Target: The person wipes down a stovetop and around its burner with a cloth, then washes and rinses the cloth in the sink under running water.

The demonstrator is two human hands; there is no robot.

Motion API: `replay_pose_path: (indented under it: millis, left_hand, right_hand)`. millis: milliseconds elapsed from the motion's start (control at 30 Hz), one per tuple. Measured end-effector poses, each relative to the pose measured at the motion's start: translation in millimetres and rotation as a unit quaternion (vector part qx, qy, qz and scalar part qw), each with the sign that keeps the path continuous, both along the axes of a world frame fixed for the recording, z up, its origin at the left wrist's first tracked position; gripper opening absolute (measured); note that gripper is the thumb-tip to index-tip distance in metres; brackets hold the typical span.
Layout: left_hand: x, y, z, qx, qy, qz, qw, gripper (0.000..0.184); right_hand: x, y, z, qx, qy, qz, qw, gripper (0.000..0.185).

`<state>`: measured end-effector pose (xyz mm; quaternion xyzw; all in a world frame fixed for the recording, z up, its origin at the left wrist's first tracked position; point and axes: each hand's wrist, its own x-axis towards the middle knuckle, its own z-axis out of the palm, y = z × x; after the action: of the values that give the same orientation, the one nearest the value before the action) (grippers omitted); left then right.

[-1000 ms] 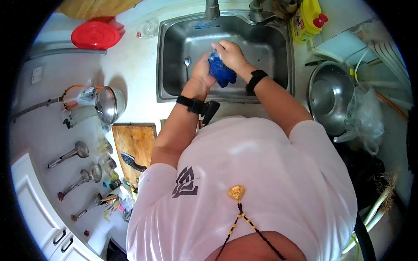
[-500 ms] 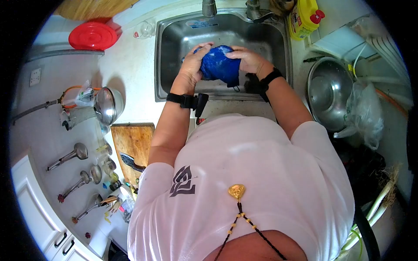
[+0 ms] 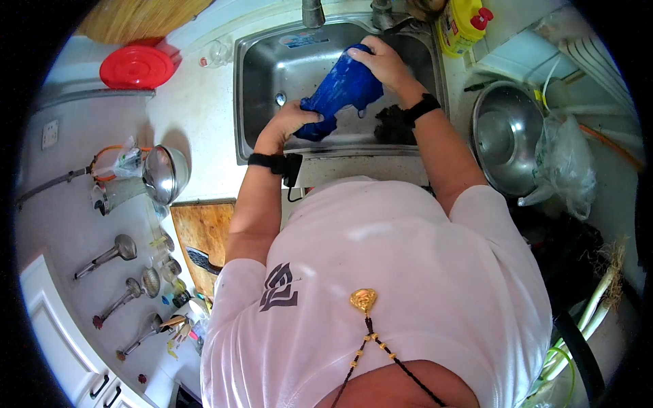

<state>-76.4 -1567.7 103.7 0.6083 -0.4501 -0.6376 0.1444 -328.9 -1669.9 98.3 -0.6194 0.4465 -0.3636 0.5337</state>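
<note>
A wet blue cloth [image 3: 343, 85] with whitish suds on it is stretched on a slant over the steel sink [image 3: 239, 129]. My left hand [image 3: 289, 121] grips its lower left end, fingers wrapped into the fabric. At the upper right end, my right hand [image 3: 386, 62] is closed on the cloth, thumb on top. A dark, shaggy clump [image 3: 396, 127] lies in the sink below my right wrist; I cannot make out what it is. Behind the cloth, the drain [image 3: 280, 99] shows in the basin.
The faucet [image 3: 313, 13] stands at the sink's back edge. A yellow bottle [image 3: 459, 30] is at the back right, and a steel bowl [image 3: 505, 139] sits right of the sink. On the left are a red lid [image 3: 137, 66] and a cutting board [image 3: 203, 228] with a knife [image 3: 202, 259].
My hands have spread apart, the right up and away, the left lower and nearer me. The bunched cloth is now drawn out between them. The view has shifted slightly.
</note>
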Motion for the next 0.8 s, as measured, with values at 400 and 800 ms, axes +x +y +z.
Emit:
replay_pose_path:
  millis: [400,800]
  left_hand:
    - [-0.6,-4.8,-5.1,0.005,0.34,0.385,0.858,0.039]
    - [-10.8,-17.9,-55.5,0.112,0.411,0.315,0.848,0.049]
  right_hand:
    - [-8.3,18.3,-36.6,-0.169,0.333,0.214,0.903,0.053]
    - [80.9,101.8,30.8,-0.341,0.086,0.13,0.927,0.02]
